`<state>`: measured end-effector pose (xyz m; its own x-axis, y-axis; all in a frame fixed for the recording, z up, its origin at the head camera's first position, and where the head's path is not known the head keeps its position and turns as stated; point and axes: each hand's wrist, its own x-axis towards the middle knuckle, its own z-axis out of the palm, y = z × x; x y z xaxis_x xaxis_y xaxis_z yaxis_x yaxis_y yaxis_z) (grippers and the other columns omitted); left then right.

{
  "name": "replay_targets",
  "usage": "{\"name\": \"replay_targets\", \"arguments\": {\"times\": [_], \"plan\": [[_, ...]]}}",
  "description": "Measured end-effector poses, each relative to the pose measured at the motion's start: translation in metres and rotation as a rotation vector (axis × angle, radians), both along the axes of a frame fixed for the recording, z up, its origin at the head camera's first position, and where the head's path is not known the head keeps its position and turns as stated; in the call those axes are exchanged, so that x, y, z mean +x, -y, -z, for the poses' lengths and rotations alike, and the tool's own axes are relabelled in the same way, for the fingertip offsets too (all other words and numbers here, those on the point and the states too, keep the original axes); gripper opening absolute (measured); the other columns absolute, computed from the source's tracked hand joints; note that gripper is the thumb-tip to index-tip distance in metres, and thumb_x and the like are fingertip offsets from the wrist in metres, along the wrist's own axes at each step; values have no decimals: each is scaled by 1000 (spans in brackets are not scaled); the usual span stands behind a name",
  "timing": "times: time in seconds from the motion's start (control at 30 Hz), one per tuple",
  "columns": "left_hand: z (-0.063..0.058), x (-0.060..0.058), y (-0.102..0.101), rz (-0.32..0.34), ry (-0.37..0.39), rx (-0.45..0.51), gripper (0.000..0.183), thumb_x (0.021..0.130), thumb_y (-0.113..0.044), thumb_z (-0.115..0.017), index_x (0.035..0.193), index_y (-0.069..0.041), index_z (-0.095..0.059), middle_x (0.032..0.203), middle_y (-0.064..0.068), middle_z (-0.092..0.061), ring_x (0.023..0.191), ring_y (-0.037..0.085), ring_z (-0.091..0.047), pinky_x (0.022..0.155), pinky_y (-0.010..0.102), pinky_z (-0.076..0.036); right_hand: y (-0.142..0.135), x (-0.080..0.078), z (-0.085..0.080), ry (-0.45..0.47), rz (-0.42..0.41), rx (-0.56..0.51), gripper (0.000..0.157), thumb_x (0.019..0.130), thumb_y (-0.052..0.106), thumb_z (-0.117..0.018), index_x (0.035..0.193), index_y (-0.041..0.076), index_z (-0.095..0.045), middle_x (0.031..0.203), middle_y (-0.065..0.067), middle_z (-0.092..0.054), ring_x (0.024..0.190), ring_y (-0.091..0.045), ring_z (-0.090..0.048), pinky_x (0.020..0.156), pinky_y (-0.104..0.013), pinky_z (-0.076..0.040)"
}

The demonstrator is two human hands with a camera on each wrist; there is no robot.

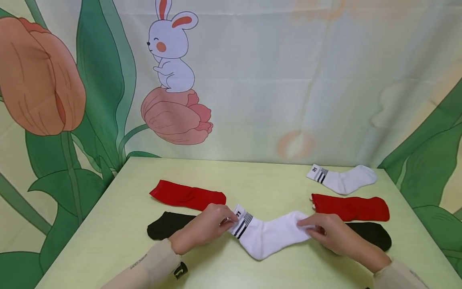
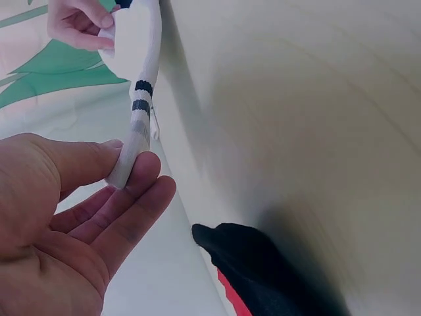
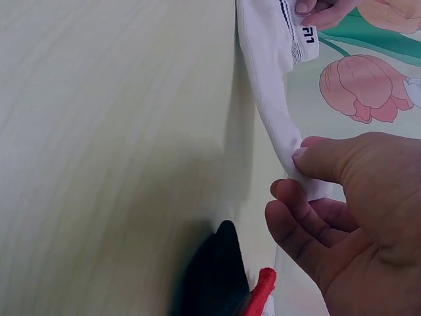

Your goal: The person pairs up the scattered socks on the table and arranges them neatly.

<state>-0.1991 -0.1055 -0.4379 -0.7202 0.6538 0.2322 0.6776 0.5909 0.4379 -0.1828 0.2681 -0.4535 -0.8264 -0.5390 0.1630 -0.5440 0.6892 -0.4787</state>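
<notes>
Both hands stretch a white sock (image 1: 270, 237) with dark stripes and a small dark mark at its cuff. My left hand (image 1: 207, 224) pinches the cuff between thumb and fingers, as the left wrist view also shows. At the other end, my right hand (image 1: 332, 230) pinches the toe (image 3: 306, 181). In both wrist views the sock looks raised off the table, with a shadow beneath. A black sock (image 1: 169, 224) lies partly behind the left hand, and another black sock (image 1: 371, 235) is partly hidden by the right hand.
A red sock (image 1: 187, 195) lies on the left of the pale table (image 1: 108, 257). On the right are another red sock (image 1: 353, 207) and, farther back, a second white striped sock (image 1: 346, 179). A printed curtain (image 1: 252, 80) hangs behind the table's far edge.
</notes>
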Motion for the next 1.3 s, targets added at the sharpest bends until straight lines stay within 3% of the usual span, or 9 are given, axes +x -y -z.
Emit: {"name": "replay_targets", "arguments": {"times": [0.27, 0.5, 0.6, 1.3], "plan": [[4, 0, 0, -2, 24, -26, 17, 86, -6, -74, 103, -7, -77, 95, 2, -72, 83, 8, -62, 74, 14, -51, 0, 1, 4, 8, -9, 4, 32, 84, 9, -76, 114, 20, -74, 105, 9, -71, 69, -2, -50, 61, -19, -48], [6, 0, -1, 22, 24, -27, 14, 86, -5, -73, 99, -8, -77, 91, 1, -71, 80, 6, -60, 71, 15, -50, 0, 2, 4, 59, 11, 63, 33, 86, 12, -74, 115, 27, -73, 107, 9, -69, 94, -7, -62, 79, -23, -54], [5, 1, -2, 28, 44, -26, 14, 86, -4, -72, 99, -7, -77, 91, 1, -71, 81, 7, -60, 71, 15, -50, 1, 3, 4, 68, 14, 69, 34, 86, 12, -75, 115, 28, -72, 108, 10, -68, 97, -10, -62, 81, -24, -54], [13, 2, -5, 25, 49, -101, 16, 86, -5, -73, 100, -11, -77, 92, -3, -69, 80, 2, -57, 72, 13, -49, 2, 4, 10, 65, 22, 117, 35, 84, 12, -77, 117, 24, -73, 97, 9, -64, 83, -5, -56, 71, -18, -52]]}}
